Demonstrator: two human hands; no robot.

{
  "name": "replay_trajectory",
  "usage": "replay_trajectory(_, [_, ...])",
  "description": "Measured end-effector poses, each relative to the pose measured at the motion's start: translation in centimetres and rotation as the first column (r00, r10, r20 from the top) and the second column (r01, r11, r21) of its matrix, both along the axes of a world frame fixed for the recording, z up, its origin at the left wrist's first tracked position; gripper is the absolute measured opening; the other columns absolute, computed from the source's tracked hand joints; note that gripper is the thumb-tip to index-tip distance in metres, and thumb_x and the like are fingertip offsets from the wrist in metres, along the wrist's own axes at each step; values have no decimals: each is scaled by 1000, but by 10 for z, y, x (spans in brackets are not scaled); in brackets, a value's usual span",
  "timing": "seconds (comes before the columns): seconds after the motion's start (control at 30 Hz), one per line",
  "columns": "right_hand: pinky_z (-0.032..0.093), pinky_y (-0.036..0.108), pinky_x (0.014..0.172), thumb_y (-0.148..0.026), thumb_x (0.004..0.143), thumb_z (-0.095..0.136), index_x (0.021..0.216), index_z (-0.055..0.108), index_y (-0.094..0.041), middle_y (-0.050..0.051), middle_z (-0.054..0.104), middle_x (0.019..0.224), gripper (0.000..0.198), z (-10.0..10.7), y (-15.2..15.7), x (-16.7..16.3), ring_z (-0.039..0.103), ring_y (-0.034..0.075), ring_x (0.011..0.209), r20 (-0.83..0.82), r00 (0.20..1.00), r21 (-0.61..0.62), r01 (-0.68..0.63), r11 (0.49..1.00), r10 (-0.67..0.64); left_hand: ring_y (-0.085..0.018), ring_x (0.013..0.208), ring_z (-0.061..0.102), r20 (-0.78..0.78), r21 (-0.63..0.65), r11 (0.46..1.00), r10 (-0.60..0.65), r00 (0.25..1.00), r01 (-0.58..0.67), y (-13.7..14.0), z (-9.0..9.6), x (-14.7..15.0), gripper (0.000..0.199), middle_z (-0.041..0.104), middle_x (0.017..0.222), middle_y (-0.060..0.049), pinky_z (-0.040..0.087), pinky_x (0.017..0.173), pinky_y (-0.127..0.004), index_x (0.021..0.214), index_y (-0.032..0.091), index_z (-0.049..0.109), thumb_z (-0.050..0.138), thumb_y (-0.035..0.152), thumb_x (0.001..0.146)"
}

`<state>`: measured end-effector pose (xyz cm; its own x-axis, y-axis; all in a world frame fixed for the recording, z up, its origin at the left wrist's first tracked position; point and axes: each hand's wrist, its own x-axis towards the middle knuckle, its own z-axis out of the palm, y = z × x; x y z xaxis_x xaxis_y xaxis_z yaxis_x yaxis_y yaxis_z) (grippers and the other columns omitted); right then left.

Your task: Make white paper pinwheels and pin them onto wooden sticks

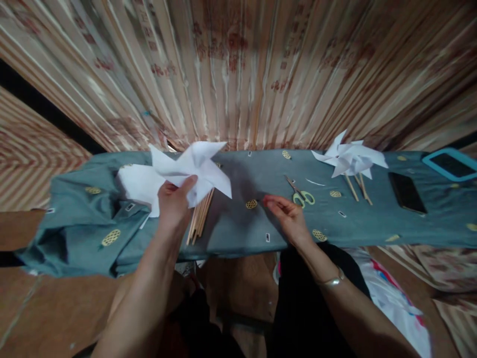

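Note:
My left hand [175,199] pinches a white paper pinwheel [203,166] near its centre, thumb on top, holding it above the cloth. Beneath it lies a bundle of thin wooden sticks [199,219], partly covered by the paper. White paper sheets [137,186] rest to the left, behind my hand. My right hand [285,214] hovers over the table with thumb and fingertips pressed together. A small dark tip shows at those fingers, too small to name. Scissors [300,194] with pale green handles lie just beyond my right hand.
Finished pinwheels [350,156] on sticks lie at the back right. Beside them are a black phone [406,192] and a blue-framed object [452,164]. A narrow table with green pineapple-print cloth [231,238] runs across, against a striped curtain [238,74]. A white bag [395,298] sits below right.

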<state>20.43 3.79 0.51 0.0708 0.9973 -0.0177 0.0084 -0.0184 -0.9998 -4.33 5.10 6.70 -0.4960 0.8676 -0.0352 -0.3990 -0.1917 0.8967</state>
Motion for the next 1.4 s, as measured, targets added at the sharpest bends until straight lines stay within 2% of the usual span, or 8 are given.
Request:
replay_trajectory(0.23, [55,42,84,-44,79,69,83,78,-25,4,79,85,22,-13,-8,-15,71,23,79,327,943,105,-102,989,62,-21,90,72,6,74,973,218,976,-218,6,5,-68,18,77,80,1,61,80,-31,70,23,67,80,21,58])
replay_trajectory(0.43, [56,42,83,-34,85,62,89,77,-24,5,79,91,19,-10,-8,-45,73,24,85,490,825,98,-373,922,282,-19,92,72,40,32,955,294,955,-295,5,4,-78,15,78,86,0,59,88,-30,76,22,70,74,15,63])
replay_trajectory(0.7, [48,47,106,-22,95,51,122,66,-17,14,69,124,31,22,11,-102,61,25,120,854,457,221,-752,621,250,-20,96,72,81,102,954,276,958,-283,11,-1,-78,16,77,83,-1,58,91,-30,75,19,69,76,15,61])
replay_trajectory(0.83, [46,46,109,-22,98,45,132,57,-13,16,61,137,37,17,7,-133,49,26,134,927,326,222,-875,429,185,-21,104,71,42,80,963,256,966,-259,14,-1,-86,19,78,95,0,56,98,-34,79,23,71,80,20,63])
replay_trajectory(0.93, [48,48,104,-28,100,45,128,59,-9,17,63,132,37,8,4,-140,51,28,131,954,247,177,-919,351,167,-23,101,72,31,67,955,288,957,-289,16,-2,-90,20,79,97,-1,57,97,-38,80,23,71,81,22,63])
replay_trajectory(1.07, [51,46,100,-28,100,46,118,64,-10,16,68,122,31,3,3,-129,60,27,119,969,219,163,-911,380,110,-22,91,74,71,75,940,328,942,-333,19,-3,-89,18,79,87,-1,59,94,-36,74,21,71,81,17,60])
replay_trajectory(1.23, [52,43,100,-24,100,46,117,65,-12,15,68,123,28,9,23,-118,60,26,119,938,347,307,-859,409,25,-22,91,74,59,97,937,331,942,-335,21,-7,-89,16,78,86,-2,59,94,-37,76,20,70,80,17,63])
replay_trajectory(1.4, [46,48,108,-12,95,47,108,69,-15,16,60,134,26,17,95,-133,53,27,130,903,428,358,-735,576,-15,-21,97,73,52,117,947,295,954,-299,24,-13,-93,12,77,86,-1,57,97,-35,77,20,69,77,16,70])
